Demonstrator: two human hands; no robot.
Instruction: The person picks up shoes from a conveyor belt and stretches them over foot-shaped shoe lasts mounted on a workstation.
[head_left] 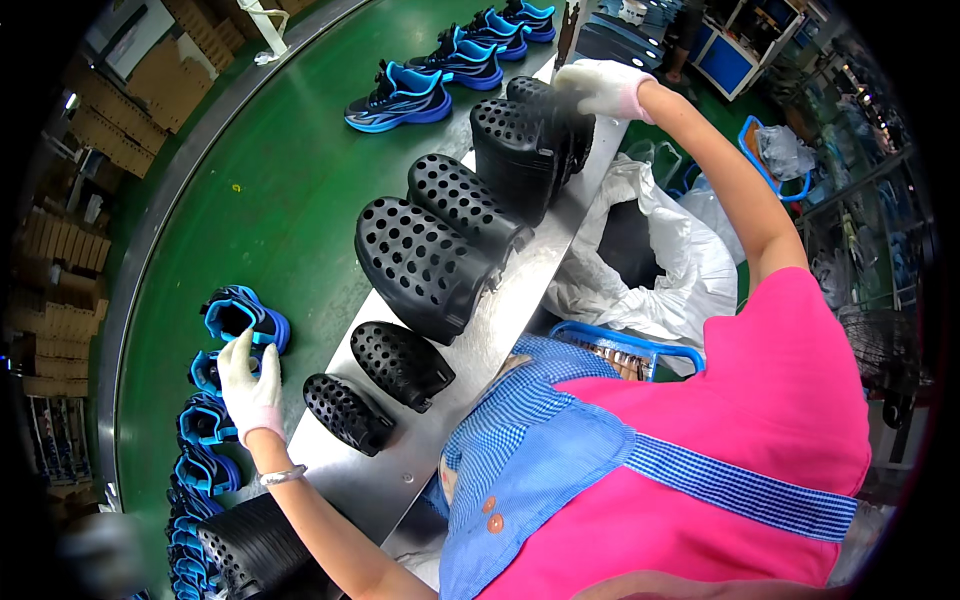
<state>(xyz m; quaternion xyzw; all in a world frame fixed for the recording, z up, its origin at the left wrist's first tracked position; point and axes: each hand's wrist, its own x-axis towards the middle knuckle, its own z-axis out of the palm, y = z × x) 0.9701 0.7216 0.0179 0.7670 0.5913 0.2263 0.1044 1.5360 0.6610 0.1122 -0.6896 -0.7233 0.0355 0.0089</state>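
My left hand (252, 388), in a white glove, is at a black-and-blue sneaker (246, 316), with thumb and fingers apart near its collar. At the far end of the metal ledge, my right hand (606, 90), also gloved, is closed over a black perforated shoe insert (572, 125) beside the nested stack (512, 145). Its fingertips are partly blurred. Between my hands, two larger perforated inserts (420, 262) and two smaller ones, the nearer a small insert (348, 412), lie on the ledge (372, 485).
More sneakers (400, 98) stand at the far side of the green belt (290, 190); another row (208, 420) runs down the left. A stack of black inserts (255, 545) sits at lower left. Beyond the ledge are a white sack (690, 270) and a blue basket (630, 345).
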